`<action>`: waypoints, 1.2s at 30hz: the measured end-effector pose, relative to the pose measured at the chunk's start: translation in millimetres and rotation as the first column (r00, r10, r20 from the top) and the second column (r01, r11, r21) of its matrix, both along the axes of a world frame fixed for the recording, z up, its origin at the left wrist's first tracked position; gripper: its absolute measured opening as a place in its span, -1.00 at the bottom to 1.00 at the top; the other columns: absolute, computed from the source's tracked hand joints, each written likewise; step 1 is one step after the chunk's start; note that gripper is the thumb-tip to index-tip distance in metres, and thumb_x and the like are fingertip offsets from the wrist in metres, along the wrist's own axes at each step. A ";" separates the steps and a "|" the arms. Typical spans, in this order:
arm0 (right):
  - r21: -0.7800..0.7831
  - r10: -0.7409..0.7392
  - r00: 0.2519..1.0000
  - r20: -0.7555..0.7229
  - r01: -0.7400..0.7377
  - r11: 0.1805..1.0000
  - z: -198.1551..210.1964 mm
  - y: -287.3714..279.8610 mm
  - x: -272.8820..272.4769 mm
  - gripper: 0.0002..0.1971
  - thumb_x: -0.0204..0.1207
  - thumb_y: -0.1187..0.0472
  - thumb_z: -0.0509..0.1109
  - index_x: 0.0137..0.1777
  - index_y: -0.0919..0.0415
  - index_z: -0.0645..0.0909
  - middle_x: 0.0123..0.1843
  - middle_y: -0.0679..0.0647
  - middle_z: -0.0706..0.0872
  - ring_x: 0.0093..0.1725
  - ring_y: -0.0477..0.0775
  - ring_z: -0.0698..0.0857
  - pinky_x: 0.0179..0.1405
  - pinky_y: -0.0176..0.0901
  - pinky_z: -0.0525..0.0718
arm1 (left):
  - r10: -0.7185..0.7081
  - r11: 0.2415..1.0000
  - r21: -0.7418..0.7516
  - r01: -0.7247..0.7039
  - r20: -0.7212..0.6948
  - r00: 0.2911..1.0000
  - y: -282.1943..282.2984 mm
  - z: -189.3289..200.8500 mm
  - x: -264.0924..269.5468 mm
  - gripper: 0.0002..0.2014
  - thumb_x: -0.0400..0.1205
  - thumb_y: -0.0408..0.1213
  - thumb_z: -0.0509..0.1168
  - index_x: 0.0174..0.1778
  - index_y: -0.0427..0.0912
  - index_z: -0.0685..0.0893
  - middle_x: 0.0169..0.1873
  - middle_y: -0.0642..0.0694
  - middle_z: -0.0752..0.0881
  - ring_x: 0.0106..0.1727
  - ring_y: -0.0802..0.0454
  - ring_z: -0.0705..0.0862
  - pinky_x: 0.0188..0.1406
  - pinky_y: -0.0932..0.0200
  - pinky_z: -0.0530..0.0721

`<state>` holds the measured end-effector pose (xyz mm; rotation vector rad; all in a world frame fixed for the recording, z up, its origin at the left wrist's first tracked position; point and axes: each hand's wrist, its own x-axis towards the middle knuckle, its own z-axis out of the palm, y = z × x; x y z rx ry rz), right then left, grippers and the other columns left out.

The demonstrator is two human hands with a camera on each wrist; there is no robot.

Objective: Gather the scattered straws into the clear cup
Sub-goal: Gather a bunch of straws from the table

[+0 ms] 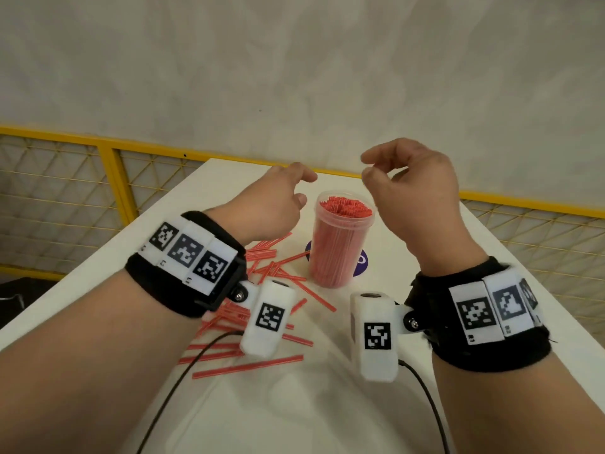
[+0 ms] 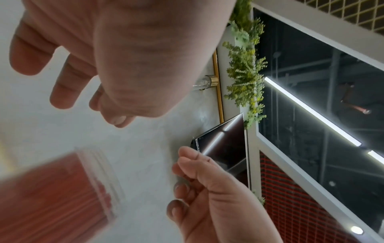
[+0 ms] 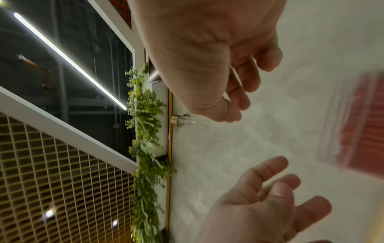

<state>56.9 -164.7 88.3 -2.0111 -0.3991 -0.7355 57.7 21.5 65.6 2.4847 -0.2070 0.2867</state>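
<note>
Beyond the tabletop's left edge runs a yellow mesh fence (image 1: 65, 178), which carries on behind the far edge; on the white tabletop (image 1: 491, 273) the scattered straws (image 1: 248, 365), red and thin, lie loose in a heap toward the left and near part, some crossing one another, the nearest one lying alone almost parallel to the near edge; part of the heap is hidden under the left wrist band and its white camera block; the left hand (image 1: 271, 208) hovers above the far end of that heap, just left of the cup's rim, its fingers (image 2: 27, 54) loosely spread and slightly bent, holding nothing, as the left wrist view shows plainly; the clear cup (image 1: 340, 244) stands upright about midway across the tabletop, nearer the far edge than the near one, packed full of red straws whose ends reach its rim; it sits on what looks like a dark purple round mat (image 1: 361, 262), though only slivers of it show; the right hand (image 1: 415, 191) is raised above and just right of the cup's rim, apart from it, thumb and fingers (image 3: 245, 78) curved toward each other with a gap between them and nothing in it; two black cables trail from the wrist cameras toward the near edge
</note>
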 end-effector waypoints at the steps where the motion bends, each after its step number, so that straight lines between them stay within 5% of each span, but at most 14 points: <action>1: -0.057 0.029 0.999 -0.030 -0.031 0.998 -1.7 4.0 -6.0 -0.82 0.43 0.26 0.36 -0.15 -0.07 0.71 -0.31 -0.21 0.69 -0.46 -0.26 0.54 -0.37 -0.36 0.45 | -0.003 1.000 0.024 0.003 -0.010 1.000 4.9 -0.6 -3.2 -0.64 0.77 -0.27 0.12 0.49 0.06 0.42 0.47 -0.07 0.40 0.08 0.07 0.51 0.05 0.24 0.38; 7: -0.399 0.144 0.947 -0.288 -0.256 0.880 -29.6 31.9 -32.2 -0.73 0.49 0.35 0.26 -0.02 0.07 0.76 -0.28 -0.23 0.66 -0.32 -0.23 0.57 -0.36 -0.59 0.42 | -0.025 0.990 0.134 0.044 -0.134 0.991 42.0 -36.5 -28.6 -0.65 0.77 -0.29 0.10 0.48 0.01 0.44 0.38 -0.10 0.41 -0.05 0.08 0.59 -0.07 0.23 0.52; 12: -0.685 0.043 0.875 -0.481 -0.406 0.605 -56.5 63.7 -37.0 -0.64 0.60 0.31 0.18 0.35 0.22 0.60 0.32 0.12 0.66 0.24 0.12 0.64 0.15 -0.16 0.60 | 0.160 0.970 0.221 -0.105 -0.247 0.956 80.9 -59.7 -30.4 -0.58 0.76 -0.31 0.08 0.57 -0.05 0.35 0.53 -0.20 0.31 0.24 -0.11 0.58 0.14 0.16 0.48; 15: -0.758 -0.054 0.824 -0.564 -0.491 0.430 -67.1 80.2 -39.3 -0.60 0.61 0.35 0.11 0.43 0.30 0.49 0.39 0.20 0.59 0.30 0.19 0.62 0.20 -0.09 0.62 | 0.236 0.930 0.355 -0.093 -0.384 0.893 101.3 -58.1 -31.7 -0.49 0.74 -0.25 0.16 0.64 0.01 0.24 0.54 -0.24 0.37 0.40 -0.20 0.52 0.23 0.09 0.49; 19: -0.793 -0.140 0.795 -0.591 -0.539 0.284 -70.4 92.0 -35.2 -0.59 0.64 0.37 0.06 0.46 0.33 0.47 0.42 0.22 0.56 0.35 0.20 0.60 0.26 -0.05 0.61 | 0.245 0.875 0.482 0.050 -0.530 0.812 111.4 -50.7 -37.1 -0.46 0.74 -0.17 0.15 0.66 0.11 0.19 0.56 -0.08 0.41 0.48 -0.08 0.45 0.36 0.12 0.42; 25: -0.800 -0.143 0.796 -0.588 -0.547 0.245 -71.0 98.6 -32.9 -0.60 0.65 0.31 0.11 0.47 0.29 0.48 0.44 0.22 0.56 0.35 0.21 0.59 0.31 -0.02 0.59 | 0.180 0.842 0.506 0.190 -0.595 0.783 105.3 -51.0 -44.3 -0.48 0.77 -0.15 0.10 0.67 0.13 0.18 0.60 -0.05 0.36 0.55 -0.06 0.37 0.54 0.04 0.30; 31: -0.777 -0.065 0.782 -0.620 -0.601 0.190 -68.7 89.7 -45.9 -0.50 0.65 0.32 0.13 0.59 0.07 0.37 0.58 0.06 0.42 0.52 0.11 0.42 0.37 -0.15 0.42 | 0.054 0.792 0.512 0.332 -0.601 0.798 92.1 -53.9 -56.0 -0.51 0.75 -0.15 0.13 0.63 0.15 0.25 0.53 -0.01 0.45 0.46 -0.03 0.47 0.50 -0.04 0.39; 34: -0.782 -0.052 0.808 -0.587 -0.549 0.294 -62.2 87.2 -38.3 -0.53 0.64 0.32 0.15 0.54 0.07 0.46 0.57 0.05 0.45 0.52 0.09 0.43 0.40 -0.14 0.42 | -0.016 0.808 0.472 0.353 -0.580 0.814 89.2 -50.4 -61.7 -0.56 0.73 -0.06 0.18 0.56 0.17 0.34 0.45 0.01 0.52 0.37 -0.01 0.52 0.43 -0.04 0.44; 36: -0.802 -0.105 0.825 -0.555 -0.498 0.329 -60.1 88.9 -29.1 -0.53 0.66 0.32 0.13 0.57 0.16 0.41 0.59 0.10 0.41 0.55 0.13 0.40 0.44 -0.11 0.39 | -0.014 0.843 0.441 0.308 -0.555 0.832 90.2 -48.5 -63.2 -0.41 0.63 0.09 0.32 0.55 0.15 0.30 0.46 0.00 0.50 0.33 -0.02 0.54 0.40 -0.06 0.48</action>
